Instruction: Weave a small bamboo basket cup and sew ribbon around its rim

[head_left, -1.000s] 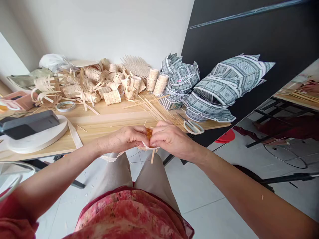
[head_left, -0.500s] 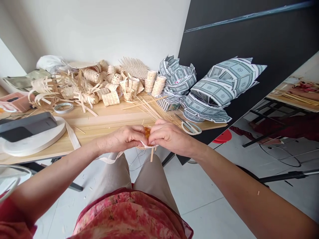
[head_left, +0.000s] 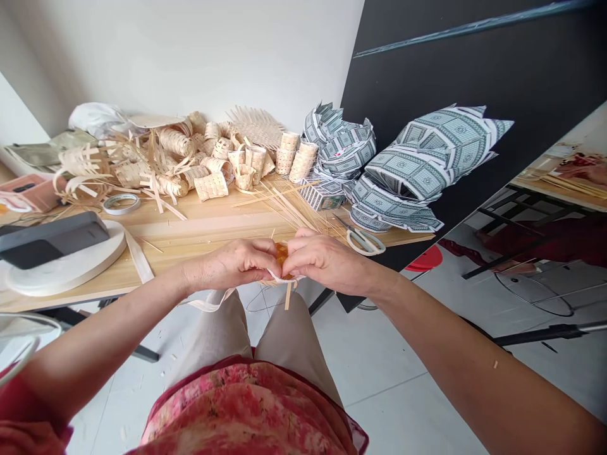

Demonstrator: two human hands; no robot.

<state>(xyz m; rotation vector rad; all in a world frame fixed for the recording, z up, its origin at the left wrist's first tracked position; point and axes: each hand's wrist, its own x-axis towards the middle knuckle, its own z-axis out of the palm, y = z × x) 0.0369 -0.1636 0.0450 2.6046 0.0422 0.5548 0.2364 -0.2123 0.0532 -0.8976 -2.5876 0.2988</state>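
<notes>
My left hand [head_left: 241, 262] and my right hand [head_left: 322, 262] meet above my lap at the table's front edge, fingers closed round a small woven piece [head_left: 281, 253] with an orange inside. Between the fingertips runs a white ribbon [head_left: 208, 305], which loops below my left wrist and leads back to a large roll [head_left: 107, 256] on the left. A thin bamboo strip [head_left: 288, 296] hangs down from the piece. Most of the woven piece is hidden by my fingers.
Small woven baskets [head_left: 211, 187] and loose strips crowd the table's back. Scissors [head_left: 364, 241] lie right, before folded patterned paper shapes [head_left: 403, 170]. A grey phone-like device [head_left: 57, 239] rests on the roll, with a tape ring [head_left: 122, 203] behind. A red stool [head_left: 425, 258] stands beyond the table.
The view has shifted very slightly. Both hands keep nearly the same place and grip.
</notes>
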